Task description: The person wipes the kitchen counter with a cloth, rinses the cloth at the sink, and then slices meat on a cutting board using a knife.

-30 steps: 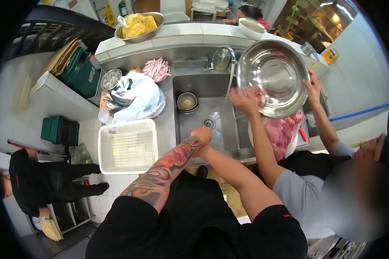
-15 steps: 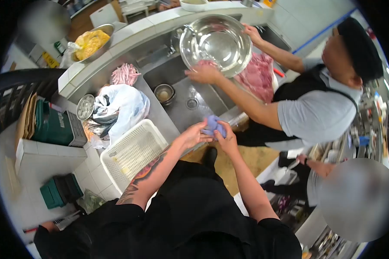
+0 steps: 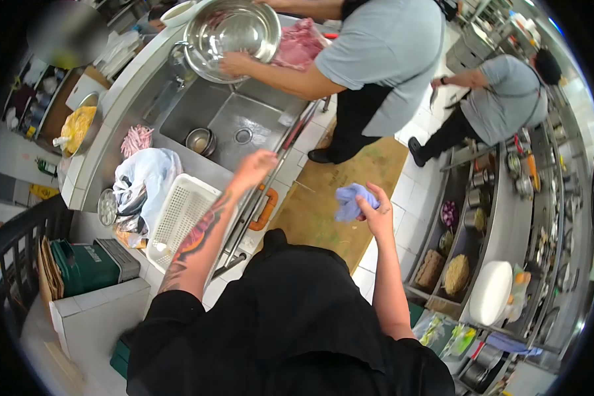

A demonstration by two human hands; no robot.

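My right hand [image 3: 379,210] pinches a crumpled light-blue cloth [image 3: 351,200] above the brown floor mat. The cloth bunches out to the left of my thumb and fingers. My left hand [image 3: 254,169] is apart from it, over the front edge of the sink counter, and its fingers are smeared by motion. Below my left forearm stands a white perforated basket [image 3: 186,214]. A steel sink [image 3: 244,115] lies beyond that hand, with small metal bowls [image 3: 200,141] in it.
A co-worker [image 3: 389,46] tilts a large steel bowl [image 3: 234,33] over the sink, near raw meat [image 3: 300,45]. Fish in a white plastic bag [image 3: 153,173] lies on the counter. Another person [image 3: 505,99] stands beyond, near shelves of food and pans at right.
My hands have parted: the cloth stays in my right hand, and my left hand has let go and moved left. My view has turned right, showing more of the floor and shelves.
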